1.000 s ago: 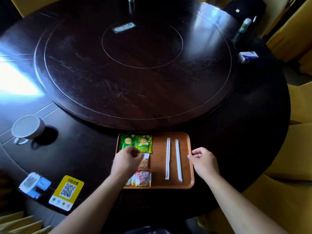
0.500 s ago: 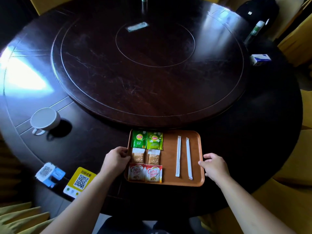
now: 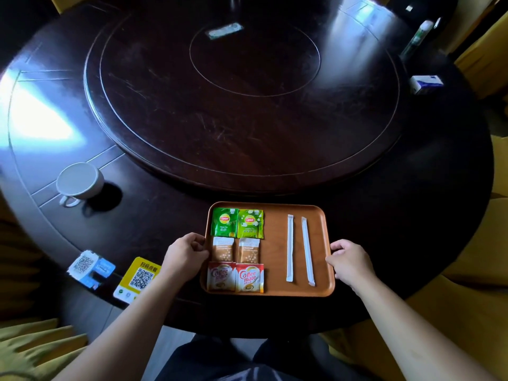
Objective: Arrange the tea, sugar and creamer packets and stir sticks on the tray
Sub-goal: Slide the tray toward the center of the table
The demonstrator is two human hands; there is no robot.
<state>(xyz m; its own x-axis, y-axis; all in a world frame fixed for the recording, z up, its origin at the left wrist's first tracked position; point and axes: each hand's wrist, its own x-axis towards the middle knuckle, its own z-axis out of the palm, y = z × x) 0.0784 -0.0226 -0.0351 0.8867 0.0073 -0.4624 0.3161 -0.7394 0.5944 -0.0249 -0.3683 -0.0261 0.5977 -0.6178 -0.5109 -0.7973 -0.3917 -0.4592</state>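
An orange-brown tray (image 3: 275, 291) lies at the near edge of the dark round table. On its left half sit two green tea packets (image 3: 237, 223), two tan sugar packets (image 3: 235, 249) below them, and two red-and-white creamer packets (image 3: 235, 276) nearest me. Two white wrapped stir sticks (image 3: 298, 248) lie side by side on the right half. My left hand (image 3: 184, 255) curls around the tray's left rim. My right hand (image 3: 349, 264) grips the right rim.
A white cup (image 3: 79, 182) stands to the left. Two QR-code cards (image 3: 115, 273) lie at the near left. A large lazy Susan (image 3: 247, 86) fills the table's middle, with a small packet (image 3: 224, 31) on it. A small box (image 3: 425, 83) and a bottle (image 3: 416, 39) are far right.
My left hand came off the packets and moved to the tray's left rim. My right hand shifted onto the right rim. The camera view drifted, so the tray sits further right.
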